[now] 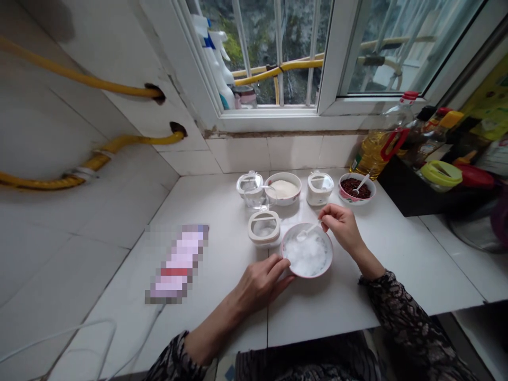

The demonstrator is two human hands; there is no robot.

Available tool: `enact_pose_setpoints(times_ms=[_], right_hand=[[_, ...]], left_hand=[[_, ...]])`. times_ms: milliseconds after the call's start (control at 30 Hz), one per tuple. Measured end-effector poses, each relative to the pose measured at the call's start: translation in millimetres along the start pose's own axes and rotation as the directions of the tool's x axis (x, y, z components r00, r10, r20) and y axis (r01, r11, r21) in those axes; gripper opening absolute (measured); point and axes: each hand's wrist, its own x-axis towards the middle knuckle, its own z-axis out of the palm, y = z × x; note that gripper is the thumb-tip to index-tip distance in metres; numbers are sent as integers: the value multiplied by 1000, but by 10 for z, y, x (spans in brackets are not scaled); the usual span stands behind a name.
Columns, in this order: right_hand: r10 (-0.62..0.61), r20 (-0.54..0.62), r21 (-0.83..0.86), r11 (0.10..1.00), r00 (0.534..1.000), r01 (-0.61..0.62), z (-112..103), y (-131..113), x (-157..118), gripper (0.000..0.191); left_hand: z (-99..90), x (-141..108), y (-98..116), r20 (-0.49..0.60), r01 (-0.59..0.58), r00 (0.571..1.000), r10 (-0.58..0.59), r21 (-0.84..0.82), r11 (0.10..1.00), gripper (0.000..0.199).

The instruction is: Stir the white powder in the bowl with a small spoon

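A bowl [332,253] of white granules [308,256] stands near the front of the counter. My left hand [265,276] grips its left rim, thumb and fingers closed on the edge. Between the fingertips of my right hand [338,222] is the handle of a small white spoon [305,234], whose scoop rests at the granules. Just left of the bowl sits a lidded clear jar [263,228]. Behind are another clear jar [251,189], a bowl of pale powder [284,189], a third jar [319,188] and a bowl of dark red flakes [356,189] with a white spoon.
A blurred-out phone-like object [178,264] with a white cable [153,325] lies on the left of the counter [226,317]. At the right back stand an oil bottle [375,151] and a black rack [405,190] of condiment bottles. A window [278,114] is behind.
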Motion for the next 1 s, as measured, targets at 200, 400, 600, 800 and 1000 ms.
enact_pose_setpoints(times_ms=[200, 400, 600, 800, 1000], right_hand=[[99, -4, 190, 977, 995, -96, -8, -10, 49, 9], [159, 28, 236, 958, 987, -161, 19, 5, 46, 9], [186, 60, 306, 932, 981, -195, 12, 19, 54, 9], [168, 69, 387, 904, 983, -181, 75, 24, 43, 7], [-145, 41, 277, 952, 989, 129, 264, -65, -120, 9]], left_hand=[[-4, 8, 3, 1, -4, 1000, 4, 3, 1000, 15], [-1, 4, 4, 0, -8, 1000, 8, 29, 1000, 15], [-1, 2, 11, -4, -16, 1000, 16, 48, 999, 17], [8, 4, 11, -11, -17, 1000, 17, 50, 999, 17], [22, -3, 7, -11, -7, 1000, 7, 58, 998, 18]])
